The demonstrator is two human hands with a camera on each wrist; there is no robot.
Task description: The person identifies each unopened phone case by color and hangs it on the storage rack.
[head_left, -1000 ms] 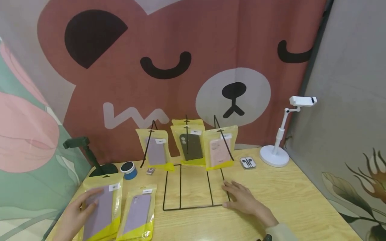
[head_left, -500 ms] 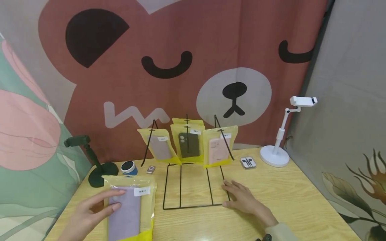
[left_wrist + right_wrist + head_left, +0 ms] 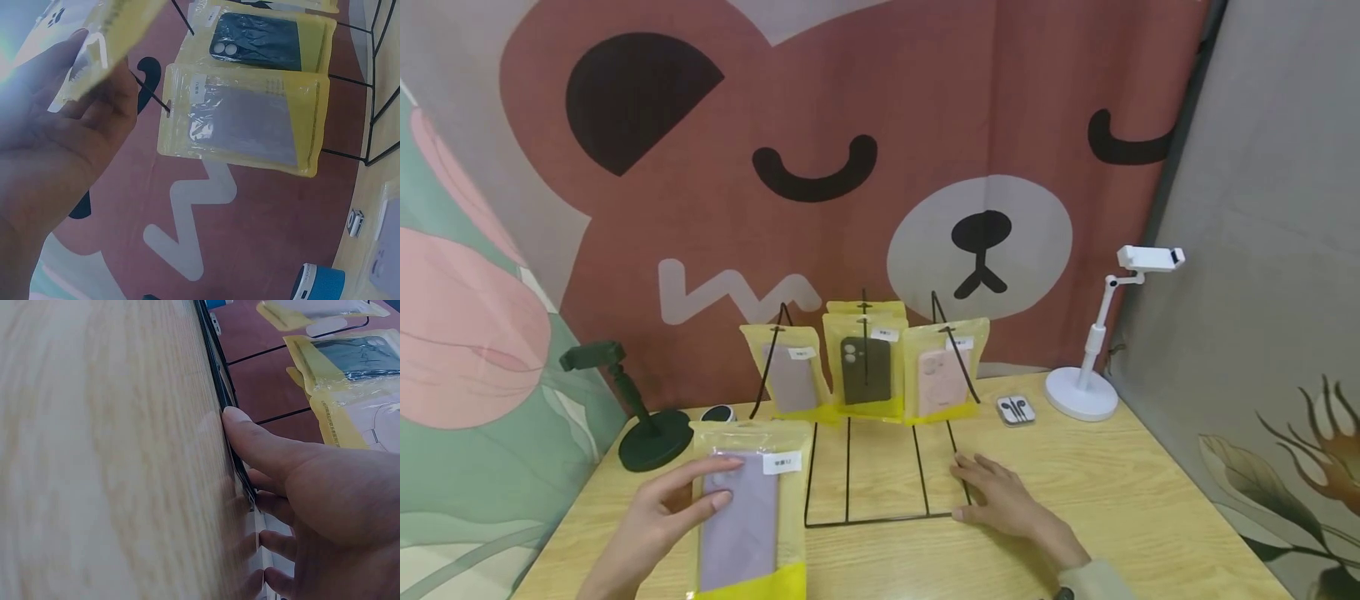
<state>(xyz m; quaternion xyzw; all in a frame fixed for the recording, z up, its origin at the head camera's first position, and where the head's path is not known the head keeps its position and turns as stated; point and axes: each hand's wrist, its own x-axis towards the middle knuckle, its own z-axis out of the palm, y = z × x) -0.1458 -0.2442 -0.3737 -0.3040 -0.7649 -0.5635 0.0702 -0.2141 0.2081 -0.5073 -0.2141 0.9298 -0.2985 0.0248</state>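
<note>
Yellow packet (image 3: pixel 752 508) in left grip (image 3: pixel 658 517)

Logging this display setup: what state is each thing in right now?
Left hand: grips the lilac case pack, lifted off the table.
Right hand: flat on the rack base.
Rack packs: three hanging in front, one behind.
Earbuds: lying on the table.
White stand: upright.

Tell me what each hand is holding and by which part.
The left hand holds a packaged purple case by its upper left edge. The right hand holds nothing; it rests flat against the wire rack's base.
</note>
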